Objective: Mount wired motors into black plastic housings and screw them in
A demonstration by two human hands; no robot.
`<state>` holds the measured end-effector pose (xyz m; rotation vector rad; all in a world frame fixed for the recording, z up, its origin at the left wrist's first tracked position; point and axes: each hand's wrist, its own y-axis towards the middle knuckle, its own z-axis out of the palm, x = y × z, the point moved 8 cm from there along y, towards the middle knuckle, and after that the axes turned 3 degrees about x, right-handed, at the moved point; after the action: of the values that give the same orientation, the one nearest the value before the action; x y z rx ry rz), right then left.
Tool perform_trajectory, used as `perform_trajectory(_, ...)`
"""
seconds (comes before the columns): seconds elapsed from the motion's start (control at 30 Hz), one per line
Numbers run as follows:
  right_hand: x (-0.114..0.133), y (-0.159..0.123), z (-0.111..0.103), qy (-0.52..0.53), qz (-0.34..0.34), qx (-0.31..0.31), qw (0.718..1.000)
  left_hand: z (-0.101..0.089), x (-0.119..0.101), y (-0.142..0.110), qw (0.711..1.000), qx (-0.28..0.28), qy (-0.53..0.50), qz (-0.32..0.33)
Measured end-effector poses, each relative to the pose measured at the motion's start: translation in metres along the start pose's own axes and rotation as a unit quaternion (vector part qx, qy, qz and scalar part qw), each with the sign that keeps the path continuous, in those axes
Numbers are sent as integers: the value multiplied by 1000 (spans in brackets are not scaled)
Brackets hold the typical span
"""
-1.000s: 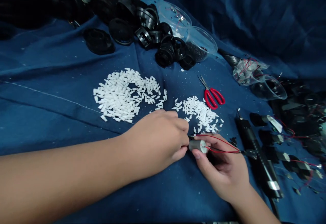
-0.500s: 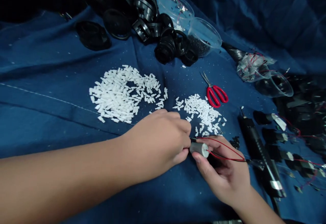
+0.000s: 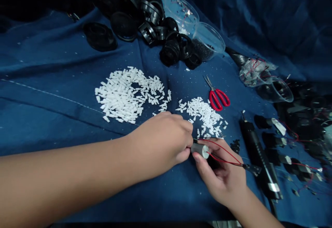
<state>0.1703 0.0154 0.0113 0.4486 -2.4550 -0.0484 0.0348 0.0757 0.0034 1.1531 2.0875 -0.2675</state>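
My left hand (image 3: pixel 160 145) comes in from the left, its fingertips closed on the end of a small grey cylindrical motor (image 3: pixel 199 150). My right hand (image 3: pixel 220 176) pinches the same motor from the right, and its white end faces up. Thin red and black wires (image 3: pixel 225 156) run from the motor across my right fingers to a small black connector (image 3: pixel 251 169). A thin dark strand (image 3: pixel 207 138) lies along the top of my right fingers. Just beyond both hands lies a pile of small white plastic pieces (image 3: pixel 202 115).
A larger white pile (image 3: pixel 124 96) lies to the left on the blue cloth (image 3: pixel 52 117). Red-handled scissors (image 3: pixel 217 97) lie beyond my right hand. Black plastic parts (image 3: pixel 168 51), clear bowls (image 3: pixel 207 41) and a long black tool (image 3: pixel 259 155) surround the work.
Both hands and the motor have shifted slightly left, and the wires and black connector have swung in closer. The camera view has also shifted a little.
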Motion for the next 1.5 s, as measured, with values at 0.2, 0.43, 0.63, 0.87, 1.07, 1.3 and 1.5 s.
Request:
perform_trajectory(0.2,-1,6,3,43,15,0,999,-1,2,-5,1000,-4,0,12)
perform_trajectory(0.43,-5,10,-9,75,28,-34,996,-7,-4,-6,999,-3,29,42)
perform_trajectory(0.63,-2,10,-12,96,15,-41,994,-22,-43,-15,980,-47,80,175)
perform_trajectory(0.87,3,9,-4,59,-29,-27,997,-23,-64,-17,965,-68,126,221)
perform_trajectory(1.07,1,9,3,32,-9,5,999,-19,-64,-16,964,-59,140,219)
perform_trajectory(1.3,6,11,9,-14,-19,36,999,-17,-74,-18,961,-30,148,233)
perform_trajectory(1.5,13,11,8,-39,-73,28,996,-15,-81,-25,954,-22,160,252)
